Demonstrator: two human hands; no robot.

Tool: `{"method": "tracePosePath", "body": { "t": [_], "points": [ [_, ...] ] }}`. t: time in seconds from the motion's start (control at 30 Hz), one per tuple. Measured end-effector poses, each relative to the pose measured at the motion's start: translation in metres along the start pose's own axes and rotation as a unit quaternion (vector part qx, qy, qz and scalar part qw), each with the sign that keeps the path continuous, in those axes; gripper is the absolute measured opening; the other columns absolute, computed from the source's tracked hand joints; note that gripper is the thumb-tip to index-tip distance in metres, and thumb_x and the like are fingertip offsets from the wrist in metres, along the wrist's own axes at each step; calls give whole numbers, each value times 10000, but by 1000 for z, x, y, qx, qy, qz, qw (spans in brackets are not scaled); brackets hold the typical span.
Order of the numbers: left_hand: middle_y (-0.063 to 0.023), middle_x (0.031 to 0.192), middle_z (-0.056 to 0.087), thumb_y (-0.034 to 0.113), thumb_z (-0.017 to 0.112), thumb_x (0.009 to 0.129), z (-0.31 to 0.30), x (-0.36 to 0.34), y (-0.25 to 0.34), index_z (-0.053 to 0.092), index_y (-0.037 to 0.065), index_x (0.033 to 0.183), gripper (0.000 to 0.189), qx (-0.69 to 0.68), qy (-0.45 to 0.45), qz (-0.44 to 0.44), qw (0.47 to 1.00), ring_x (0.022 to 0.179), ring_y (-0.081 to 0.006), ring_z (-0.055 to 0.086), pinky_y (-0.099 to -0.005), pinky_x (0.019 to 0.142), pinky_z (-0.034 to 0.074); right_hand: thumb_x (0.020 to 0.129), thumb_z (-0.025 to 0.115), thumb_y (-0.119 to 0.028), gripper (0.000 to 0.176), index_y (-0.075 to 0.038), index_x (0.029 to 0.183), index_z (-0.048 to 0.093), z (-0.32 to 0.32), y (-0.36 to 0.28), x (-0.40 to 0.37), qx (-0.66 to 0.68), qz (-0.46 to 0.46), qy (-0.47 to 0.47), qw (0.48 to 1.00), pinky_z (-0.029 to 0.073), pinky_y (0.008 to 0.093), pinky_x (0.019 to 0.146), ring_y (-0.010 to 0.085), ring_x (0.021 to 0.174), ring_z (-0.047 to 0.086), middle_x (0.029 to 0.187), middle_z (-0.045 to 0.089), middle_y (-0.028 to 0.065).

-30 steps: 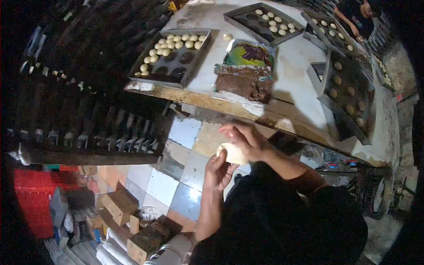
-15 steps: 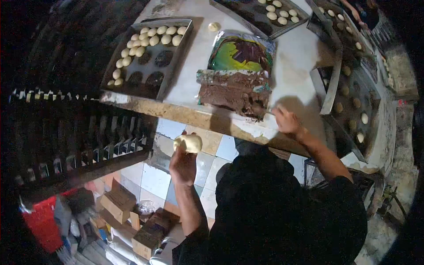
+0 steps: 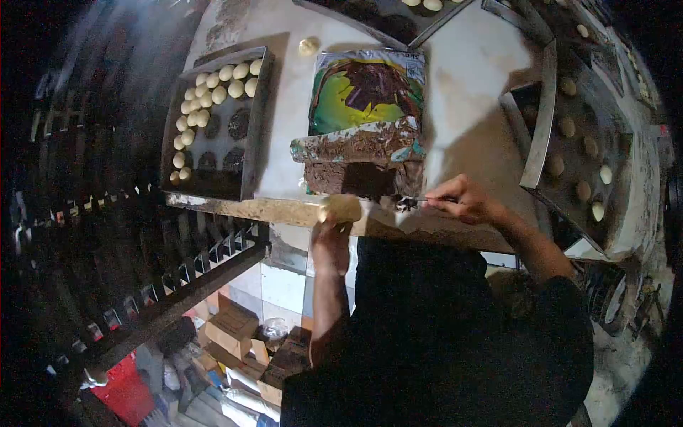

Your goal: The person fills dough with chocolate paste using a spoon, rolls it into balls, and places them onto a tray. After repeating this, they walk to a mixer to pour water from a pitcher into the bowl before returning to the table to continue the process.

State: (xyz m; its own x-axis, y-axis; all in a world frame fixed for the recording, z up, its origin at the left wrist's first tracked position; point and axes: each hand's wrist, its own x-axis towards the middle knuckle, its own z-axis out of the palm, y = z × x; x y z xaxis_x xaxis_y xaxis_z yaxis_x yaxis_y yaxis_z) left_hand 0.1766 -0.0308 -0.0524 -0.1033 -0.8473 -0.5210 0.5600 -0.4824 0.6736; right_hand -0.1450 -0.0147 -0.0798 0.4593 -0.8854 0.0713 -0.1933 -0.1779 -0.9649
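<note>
My left hand (image 3: 331,250) is closed around a flattened piece of pale dough (image 3: 343,209), held up at the table's front edge. Between the fingers of my right hand (image 3: 466,202) is a thin utensil (image 3: 425,200), its far end smeared dark and low at the chocolate's front right corner. In front of both hands lies a slab of brown chocolate paste (image 3: 324,179), with a shadow across part of it. Its green and yellow wrapper (image 3: 366,92) is peeled back and rolled, with paste stuck to the fold.
On the left, a metal tray (image 3: 257,124) holds many dough balls (image 3: 218,94). One dough ball (image 3: 308,46) sits behind the chocolate. More trays stand at the back and on the right (image 3: 538,117). Cardboard boxes (image 3: 232,329) are on the floor below left.
My left hand has risen with the dough to the table edge, nearer the chocolate. My right hand now shows the utensil at the paste's front corner. The camera view has shifted.
</note>
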Motion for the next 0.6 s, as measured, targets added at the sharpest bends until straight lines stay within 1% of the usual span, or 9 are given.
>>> {"method": "tracePosePath", "body": {
  "t": [0.1,0.13,0.23,0.27,0.43,0.47,0.53,0.57,0.6],
  "points": [
    [-123,1310,534,317,528,965,40,10,-7,470,23,1338,478,-35,-99,-116,988,1173,-262,550,-395,1033,440,759,641,-58,402,-54,1162,638,8,-48,14,-66,6,67,996,527,371,712,304,788,641,898,631,150],
    [-118,1281,544,297,503,981,60,5,0,467,48,1337,436,-59,-106,-145,982,1144,-253,568,-345,959,516,791,620,7,419,-58,1205,629,16,-55,12,-120,32,84,989,514,373,666,297,741,635,827,609,130],
    [-89,1260,550,266,575,938,64,10,1,493,35,1307,443,-74,-91,-149,982,1152,-217,549,-318,889,525,759,636,-4,482,-87,1233,615,34,-44,8,-224,-1,161,961,518,392,668,294,773,636,851,599,134],
    [-97,1258,548,250,560,948,61,10,-2,498,30,1289,411,-76,-43,-147,985,1145,-224,554,-327,920,514,775,635,-15,475,-86,1244,606,35,-40,5,-260,19,148,954,518,394,670,300,785,635,878,602,137],
    [-144,1253,548,257,519,977,53,-5,5,481,-5,1273,397,-112,-43,-43,992,1154,-261,550,-371,1001,470,883,605,-85,386,-36,1265,573,44,-10,-13,-473,104,123,866,522,387,688,320,832,635,1001,612,146],
    [-141,1270,543,255,495,988,56,-10,11,487,-6,1271,385,-114,-52,-35,992,1165,-265,542,-376,1030,448,873,622,-83,360,-29,1228,597,48,-6,-12,-389,36,197,899,534,368,713,311,841,642,1026,602,154],
    [-125,1289,545,278,469,999,62,-19,15,493,12,1283,390,-112,-80,-13,990,1199,-257,518,-383,1068,415,853,656,-77,308,-16,1155,646,66,-31,23,-203,-110,322,918,559,332,763,292,860,657,1076,582,169],
    [-122,1288,547,288,470,999,67,-26,16,492,21,1290,396,-114,-105,-5,988,1198,-258,520,-385,1062,417,885,659,-108,236,56,1053,666,55,-103,34,-150,-12,248,957,563,305,725,236,836,660,1099,565,164],
    [-119,1286,549,297,470,998,73,-35,18,490,31,1298,401,-115,-128,5,985,1197,-259,522,-388,1055,419,894,655,-115,252,82,1052,652,70,-103,43,33,5,263,964,566,297,716,215,823,655,1098,563,151]
  ]
}}
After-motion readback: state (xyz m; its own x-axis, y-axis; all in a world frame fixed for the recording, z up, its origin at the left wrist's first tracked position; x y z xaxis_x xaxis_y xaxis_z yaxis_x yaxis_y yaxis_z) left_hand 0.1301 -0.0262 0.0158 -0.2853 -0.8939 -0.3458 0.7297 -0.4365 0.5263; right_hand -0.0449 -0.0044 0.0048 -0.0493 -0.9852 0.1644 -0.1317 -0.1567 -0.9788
